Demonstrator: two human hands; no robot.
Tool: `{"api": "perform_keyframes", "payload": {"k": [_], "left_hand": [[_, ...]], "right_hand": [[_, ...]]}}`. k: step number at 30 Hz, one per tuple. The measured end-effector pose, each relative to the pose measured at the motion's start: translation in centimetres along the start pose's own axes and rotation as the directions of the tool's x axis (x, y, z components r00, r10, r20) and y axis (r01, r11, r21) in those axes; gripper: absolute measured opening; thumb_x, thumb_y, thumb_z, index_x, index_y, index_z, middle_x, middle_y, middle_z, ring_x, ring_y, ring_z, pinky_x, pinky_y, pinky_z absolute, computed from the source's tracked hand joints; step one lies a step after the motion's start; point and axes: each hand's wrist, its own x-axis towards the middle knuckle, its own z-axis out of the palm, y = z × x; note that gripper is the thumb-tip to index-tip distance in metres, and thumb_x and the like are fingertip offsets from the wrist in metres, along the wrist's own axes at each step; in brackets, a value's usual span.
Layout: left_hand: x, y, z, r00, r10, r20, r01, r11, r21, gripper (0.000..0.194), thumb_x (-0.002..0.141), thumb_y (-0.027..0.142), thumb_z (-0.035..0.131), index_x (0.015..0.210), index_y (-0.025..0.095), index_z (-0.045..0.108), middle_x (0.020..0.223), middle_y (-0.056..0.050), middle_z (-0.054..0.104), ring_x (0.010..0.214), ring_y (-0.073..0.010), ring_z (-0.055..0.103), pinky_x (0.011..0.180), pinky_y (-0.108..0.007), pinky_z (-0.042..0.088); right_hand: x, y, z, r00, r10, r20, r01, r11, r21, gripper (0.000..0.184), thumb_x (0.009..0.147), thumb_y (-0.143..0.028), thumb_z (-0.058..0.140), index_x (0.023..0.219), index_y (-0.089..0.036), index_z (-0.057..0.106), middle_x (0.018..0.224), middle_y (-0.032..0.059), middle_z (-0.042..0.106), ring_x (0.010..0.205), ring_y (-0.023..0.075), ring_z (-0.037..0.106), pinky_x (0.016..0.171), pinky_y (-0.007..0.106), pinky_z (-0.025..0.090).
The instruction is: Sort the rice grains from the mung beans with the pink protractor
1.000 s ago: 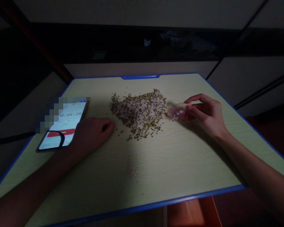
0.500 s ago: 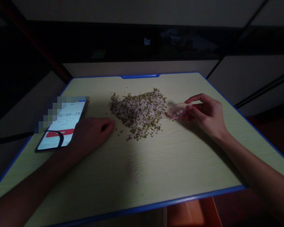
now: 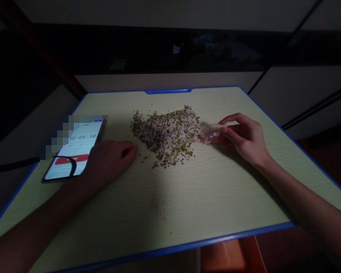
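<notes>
A spread-out pile of green beans mixed with pale rice-like grains lies mid-table. My right hand pinches the rim of a small clear bowl with pink marks. The bowl is tilted on its side, its left edge close to or touching the pile's right edge. Part of it is hidden behind my fingers. Loosely curled, my left hand rests on the table left of the pile, beside the phone. No object shows in it.
The pale wood-grain table has a blue edge. A lit phone with a running timer lies at the left, a dark cord crossing it. A faint patch of pale grains lies near the front. Below stands an orange container.
My right hand has shifted slightly left with the bowl, toward the pile. My left hand has stayed in place. The phone's timer reads one second later.
</notes>
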Motion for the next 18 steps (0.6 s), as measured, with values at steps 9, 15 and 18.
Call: {"api": "perform_keyframes", "payload": {"k": [9,15,18], "left_hand": [[0.01,-0.10,-0.03,1.000,-0.007,-0.002,0.007,1.000,0.030,0.046,0.084,0.044,0.024,0.067,0.020,0.060,0.065,-0.005,0.059,0.064,-0.0199,0.053,0.056,-0.028,0.030],[-0.03,-0.08,0.04,1.000,-0.011,-0.005,0.012,1.000,0.019,0.046,0.083,0.044,0.025,0.068,0.020,0.061,0.066,-0.005,0.060,0.065,-0.0202,0.054,0.056,-0.028,0.030],[-0.02,-0.01,0.00,1.000,-0.017,0.001,0.017,1.000,0.026,0.047,0.083,0.045,0.025,0.068,0.020,0.061,0.065,-0.005,0.059,0.064,-0.0204,0.054,0.056,-0.029,0.029]], "right_hand": [[-0.09,0.01,0.06,0.997,-0.015,0.079,0.013,0.999,0.031,0.014,0.077,-0.026,0.060,0.086,-0.018,0.052,0.055,-0.0011,0.060,0.040,0.0073,0.046,0.038,0.021,0.035],[-0.06,0.12,0.11,0.998,-0.028,0.057,0.028,1.000,0.001,0.015,0.078,-0.027,0.060,0.087,-0.019,0.052,0.054,-0.0018,0.058,0.040,0.0081,0.047,0.038,0.022,0.034],[0.00,0.29,0.13,0.997,-0.039,0.067,0.040,0.999,-0.009,0.015,0.079,-0.028,0.059,0.087,-0.019,0.052,0.055,-0.0015,0.058,0.041,0.0085,0.047,0.039,0.022,0.035]]}}
